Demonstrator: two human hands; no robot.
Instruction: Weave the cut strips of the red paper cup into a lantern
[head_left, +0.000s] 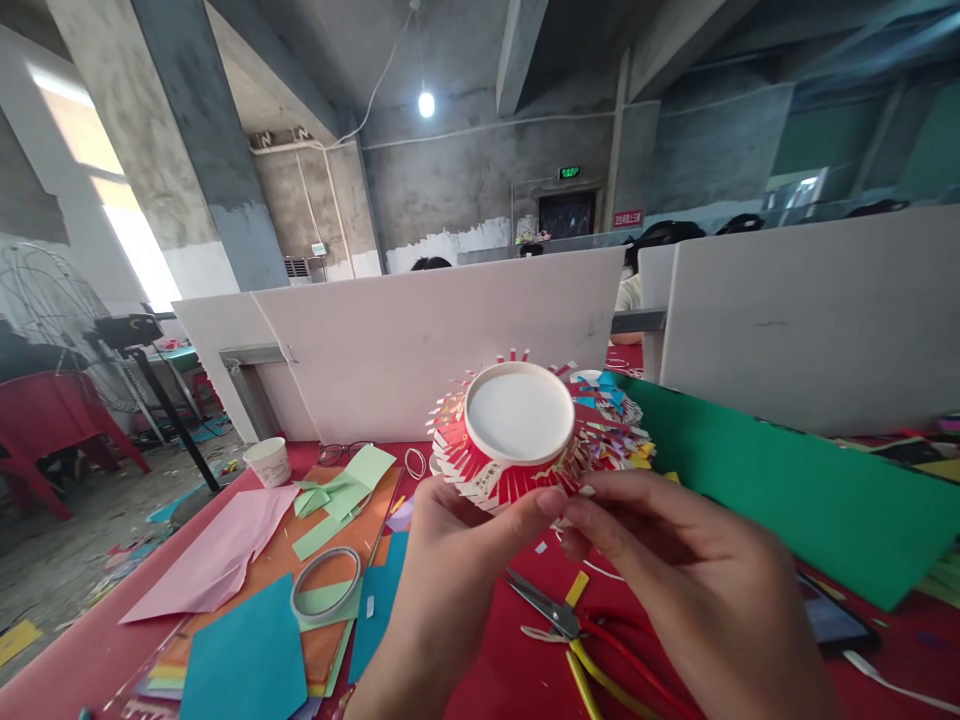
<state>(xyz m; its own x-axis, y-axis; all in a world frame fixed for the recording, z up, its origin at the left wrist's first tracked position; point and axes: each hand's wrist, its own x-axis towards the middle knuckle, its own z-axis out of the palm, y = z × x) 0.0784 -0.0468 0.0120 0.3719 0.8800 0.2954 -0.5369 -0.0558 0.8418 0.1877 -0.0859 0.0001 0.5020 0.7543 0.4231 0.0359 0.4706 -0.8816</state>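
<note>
A red and white paper cup (519, 412) is held up before me, its round white base facing me and its wall cut into many thin strips that fan outward. My left hand (469, 560) grips its lower edge between thumb and fingers. On the right, my right hand (675, 560) pinches a strip at the same lower edge, thumb and fingertips close to the left thumb. Below the hands lie scissors (568, 618), blades apart, with red and yellow handles. Behind the cup, to the right, is a pile of colourful paper scraps (641, 450).
Coloured paper sheets (244, 650), a tape roll (326, 585), a whole paper cup (268, 462) and glasses (345, 453) lie at left. A green board (780, 480) and a phone (832, 612) are at right. White partitions (442, 340) stand across the back, with people's heads beyond.
</note>
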